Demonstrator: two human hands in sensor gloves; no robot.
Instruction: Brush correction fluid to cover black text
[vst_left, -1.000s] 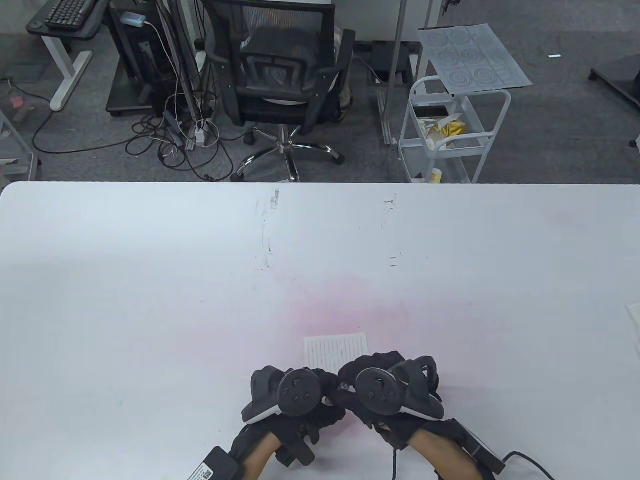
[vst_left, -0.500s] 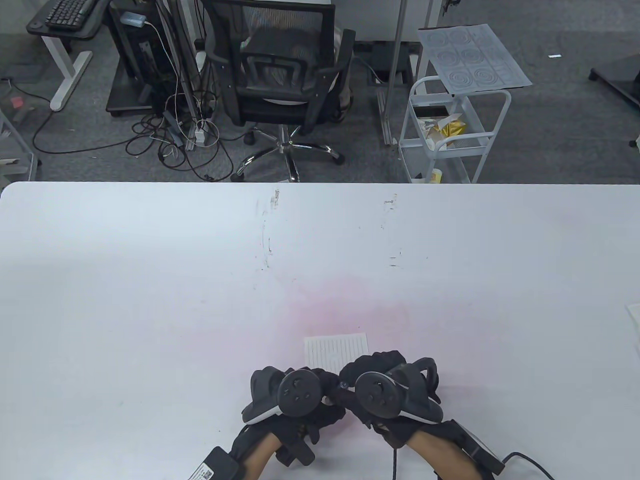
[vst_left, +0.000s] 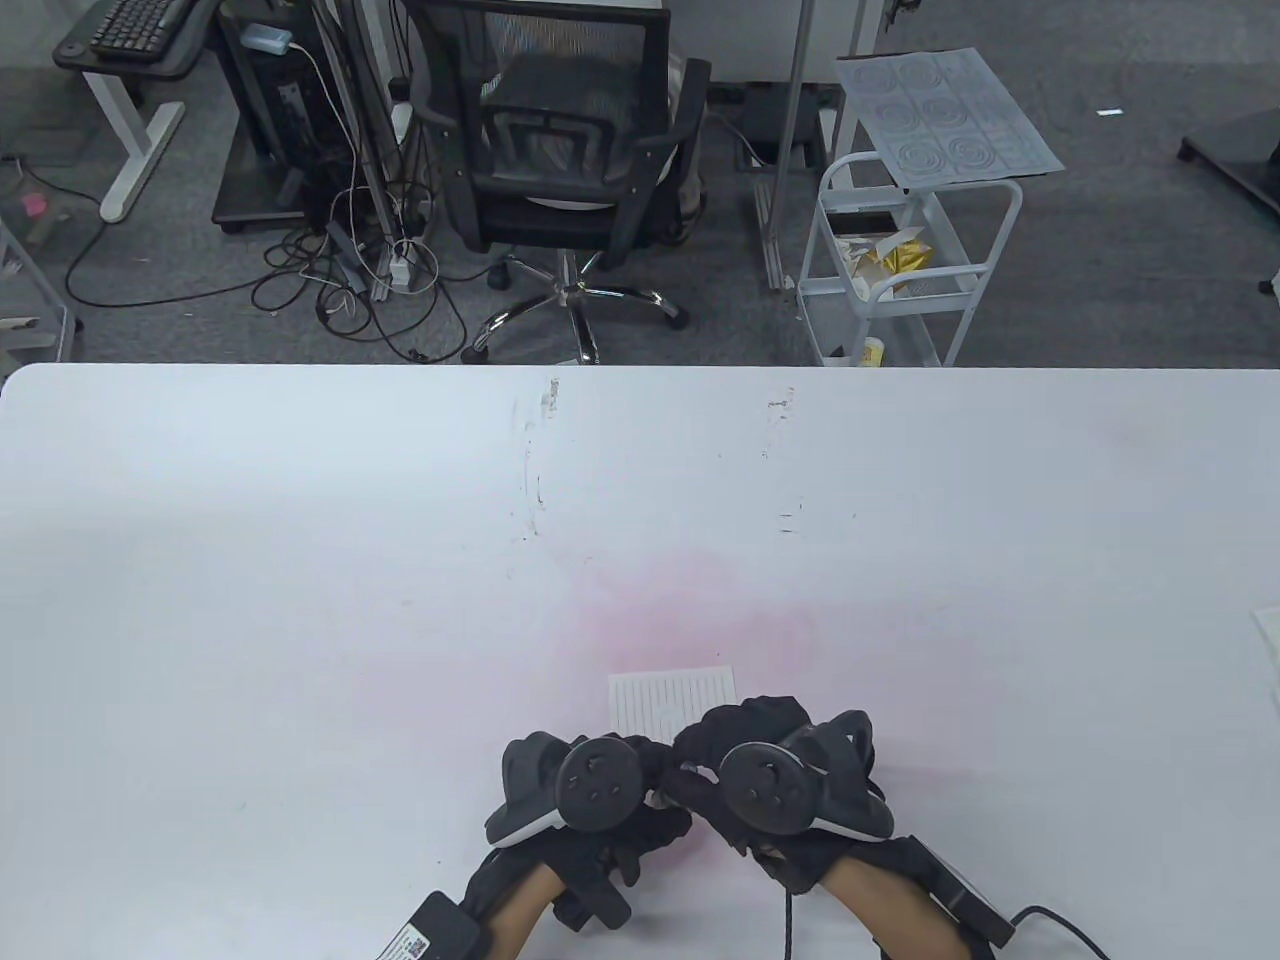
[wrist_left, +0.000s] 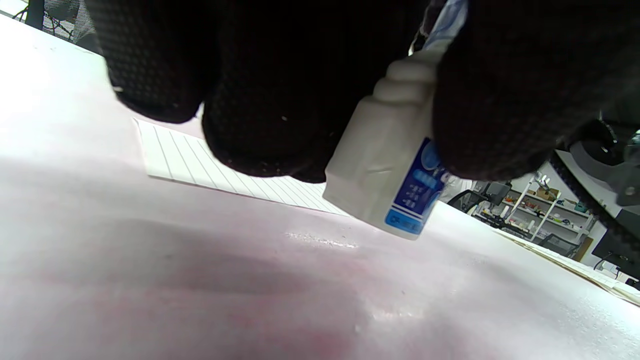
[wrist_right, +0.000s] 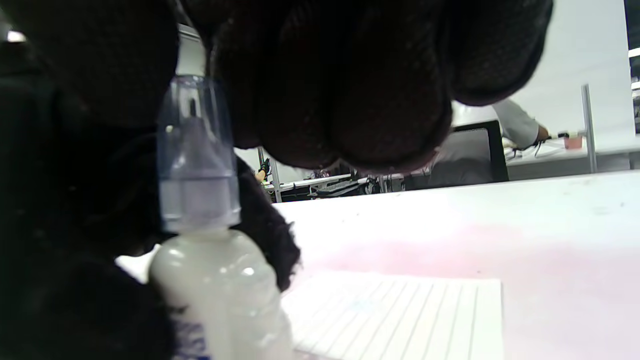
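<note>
Overhead, white blue-labelled bottle (wrist_left: 385, 180) (clear cap) in left hand (vst_left: 590, 790), right hand (vst_left: 770, 780) at cap.

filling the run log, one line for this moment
left hand: holds correction fluid bottle | right hand: on clear cap | lined paper: flat on table

You have a white correction fluid bottle (wrist_left: 385, 175) with a blue label, lifted clear of the table and tilted, topped by a clear cap (wrist_right: 195, 155). The lined paper sheet (vst_left: 672, 700) lies flat near the table's near edge, just beyond the bottle.
</note>
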